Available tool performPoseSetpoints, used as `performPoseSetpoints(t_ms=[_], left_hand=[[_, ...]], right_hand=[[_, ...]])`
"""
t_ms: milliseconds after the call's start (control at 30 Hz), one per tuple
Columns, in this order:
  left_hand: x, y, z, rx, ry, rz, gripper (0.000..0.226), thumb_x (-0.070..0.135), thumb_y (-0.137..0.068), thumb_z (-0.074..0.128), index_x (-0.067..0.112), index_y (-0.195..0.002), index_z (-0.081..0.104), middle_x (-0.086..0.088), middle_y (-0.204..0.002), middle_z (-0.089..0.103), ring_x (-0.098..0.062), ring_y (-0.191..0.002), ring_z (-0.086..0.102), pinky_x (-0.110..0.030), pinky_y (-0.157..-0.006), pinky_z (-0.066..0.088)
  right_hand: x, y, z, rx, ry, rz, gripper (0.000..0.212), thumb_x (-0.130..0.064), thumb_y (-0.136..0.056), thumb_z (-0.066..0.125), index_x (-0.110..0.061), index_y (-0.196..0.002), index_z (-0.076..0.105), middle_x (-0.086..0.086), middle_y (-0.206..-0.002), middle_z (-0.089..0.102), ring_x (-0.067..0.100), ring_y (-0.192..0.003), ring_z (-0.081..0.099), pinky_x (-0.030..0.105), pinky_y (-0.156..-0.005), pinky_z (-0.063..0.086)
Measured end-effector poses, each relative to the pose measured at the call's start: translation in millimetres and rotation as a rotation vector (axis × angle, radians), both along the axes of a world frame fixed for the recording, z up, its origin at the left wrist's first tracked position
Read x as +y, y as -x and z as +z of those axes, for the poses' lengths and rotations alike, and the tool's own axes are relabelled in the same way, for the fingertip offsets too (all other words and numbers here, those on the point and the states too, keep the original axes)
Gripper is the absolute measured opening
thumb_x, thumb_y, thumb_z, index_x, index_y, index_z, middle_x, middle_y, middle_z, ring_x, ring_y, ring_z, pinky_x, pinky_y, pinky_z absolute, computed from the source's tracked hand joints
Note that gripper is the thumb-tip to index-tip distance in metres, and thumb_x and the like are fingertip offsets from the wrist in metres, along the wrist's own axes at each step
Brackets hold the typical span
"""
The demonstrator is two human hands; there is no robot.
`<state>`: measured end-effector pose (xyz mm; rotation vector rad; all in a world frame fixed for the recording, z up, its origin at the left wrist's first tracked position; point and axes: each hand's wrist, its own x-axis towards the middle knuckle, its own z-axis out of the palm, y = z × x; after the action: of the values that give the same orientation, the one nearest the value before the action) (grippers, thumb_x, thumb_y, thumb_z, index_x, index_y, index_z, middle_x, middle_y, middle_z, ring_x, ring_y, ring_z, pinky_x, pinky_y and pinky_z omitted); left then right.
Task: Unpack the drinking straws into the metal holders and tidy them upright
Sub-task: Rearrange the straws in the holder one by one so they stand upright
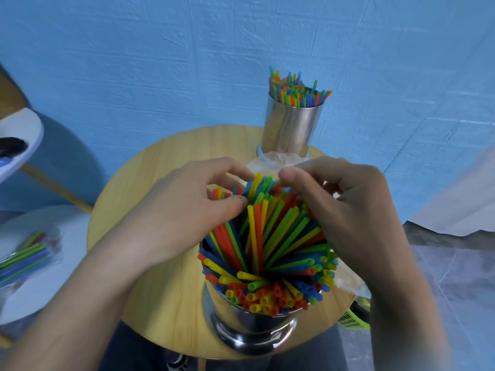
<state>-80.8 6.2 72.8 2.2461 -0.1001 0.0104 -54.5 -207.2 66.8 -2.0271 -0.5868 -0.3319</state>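
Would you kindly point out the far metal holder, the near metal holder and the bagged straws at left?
far metal holder (290,127): head view, middle of its shiny side wall.
near metal holder (249,330): head view, its lower front wall.
bagged straws (25,259): head view, middle of the bundle.

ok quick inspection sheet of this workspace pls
surface: round wooden table, holds both holders
job's things: near holder crammed, straws splayed, not upright; far holder filled
clutter: crumpled wrapper between the holders; bagged straws on white side table
grips: left grip and right grip both pinch the straws' far tips
cables: nothing seen
surroundings: blue wall, grey floor
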Motion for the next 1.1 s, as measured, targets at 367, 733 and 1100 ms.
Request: performPoseSetpoints(t_ms=[367,733,1100], left_hand=[[-6,-3,1,-0.070,0.078,-0.021,0.013,0.048,-0.080,0.070,0.039,-0.088,0.076,0.014,-0.090,0.074,0.001,-0.093,0.067,-0.032,-0.082,0.057],[-7,-5,1,-0.132,0.169,-0.020,0.019,0.051,-0.078,0.075,0.035,-0.088,0.075,0.000,-0.093,0.071,-0.020,-0.086,0.069,-0.042,-0.079,0.058],[-13,-8,14,-0.164,0.343,-0.105,0.014,0.036,-0.075,0.076,0.026,-0.085,0.077,0.003,-0.093,0.075,-0.015,-0.084,0.072,-0.014,-0.069,0.051]], right_hand=[[-3,-5,0,0.119,0.076,0.091,0.007,-0.036,-0.093,0.071,-0.040,-0.089,0.075,-0.023,-0.088,0.061,0.008,-0.083,0.055,0.014,-0.068,0.037],[-3,-6,-3,0.105,0.061,0.082,0.009,-0.045,-0.089,0.066,-0.042,-0.087,0.075,-0.021,-0.092,0.062,0.008,-0.084,0.057,0.023,-0.070,0.039],[-4,-3,0,0.073,0.011,0.096,0.008,-0.042,-0.090,0.067,-0.043,-0.087,0.075,-0.020,-0.095,0.065,0.011,-0.088,0.059,0.023,-0.071,0.043]])
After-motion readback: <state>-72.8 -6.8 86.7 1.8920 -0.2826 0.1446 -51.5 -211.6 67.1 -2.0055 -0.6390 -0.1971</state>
